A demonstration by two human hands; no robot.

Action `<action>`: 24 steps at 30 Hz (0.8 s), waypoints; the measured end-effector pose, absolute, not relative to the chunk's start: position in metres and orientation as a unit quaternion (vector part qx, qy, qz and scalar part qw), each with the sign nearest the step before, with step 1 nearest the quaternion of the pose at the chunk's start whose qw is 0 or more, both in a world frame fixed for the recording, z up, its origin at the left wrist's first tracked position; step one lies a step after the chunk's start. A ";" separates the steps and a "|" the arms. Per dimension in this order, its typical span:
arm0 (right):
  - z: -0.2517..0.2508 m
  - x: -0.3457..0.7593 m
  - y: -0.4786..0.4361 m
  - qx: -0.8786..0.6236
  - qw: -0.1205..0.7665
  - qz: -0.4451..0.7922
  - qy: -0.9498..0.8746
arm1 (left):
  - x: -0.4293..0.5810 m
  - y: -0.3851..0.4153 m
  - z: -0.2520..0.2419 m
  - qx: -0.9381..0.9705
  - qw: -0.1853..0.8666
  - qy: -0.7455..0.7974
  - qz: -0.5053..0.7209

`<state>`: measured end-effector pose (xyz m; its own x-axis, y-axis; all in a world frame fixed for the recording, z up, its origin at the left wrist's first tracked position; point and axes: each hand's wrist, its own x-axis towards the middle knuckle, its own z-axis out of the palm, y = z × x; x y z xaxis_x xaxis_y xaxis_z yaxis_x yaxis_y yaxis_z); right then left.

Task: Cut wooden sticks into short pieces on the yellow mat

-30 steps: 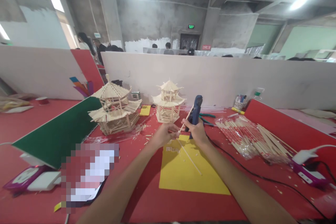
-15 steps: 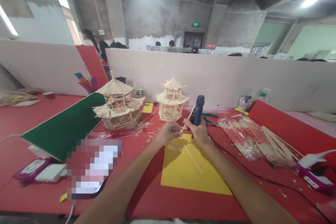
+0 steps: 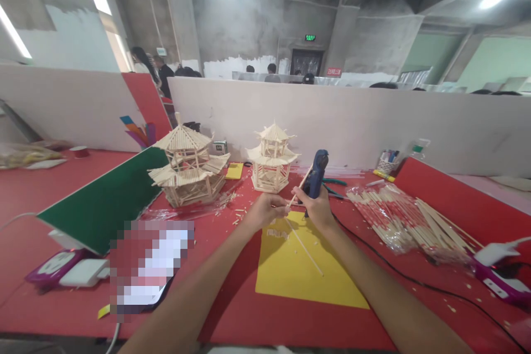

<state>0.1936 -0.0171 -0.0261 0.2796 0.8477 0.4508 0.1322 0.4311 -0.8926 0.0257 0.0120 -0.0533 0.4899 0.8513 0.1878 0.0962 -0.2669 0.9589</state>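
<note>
Blue and upright, a hot glue gun (image 3: 318, 171) is wrapped in the fingers of my right hand (image 3: 318, 211). The thumb of that hand also presses on a thin wooden stick (image 3: 302, 182), which slants up alongside the gun. My left hand (image 3: 266, 212) pinches at the stick's lower end; its fingertips partly hide what is there. Both hands are over the far edge of a yellow sheet (image 3: 315, 287). Another thin stick (image 3: 305, 248) lies diagonally on that sheet, with short pale pieces (image 3: 277, 233) near its upper left.
Two wooden stick pagodas, a larger one (image 3: 186, 168) and a smaller one (image 3: 272, 160), stand behind my hands. Bagged sticks (image 3: 385, 213) lie right, beside a black cord (image 3: 385, 263). Pliers (image 3: 334, 181) lie behind the gun. A blurred phone (image 3: 166, 265) and power strip (image 3: 56, 265) sit left.
The glue gun has tilted slightly to the right in my right hand. My left hand stays at the stick's lower end. The view has shifted slightly.
</note>
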 end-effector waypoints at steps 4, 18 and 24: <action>-0.029 0.194 -0.016 -0.448 0.659 0.272 -0.540 | 0.027 0.010 -0.054 0.671 0.537 0.360 0.363; -0.033 0.199 -0.007 -0.436 0.663 0.297 -0.531 | 0.030 0.004 -0.048 0.659 0.553 0.370 0.352; -0.033 0.198 -0.007 -0.431 0.667 0.318 -0.518 | 0.028 0.012 -0.058 0.668 0.549 0.360 0.350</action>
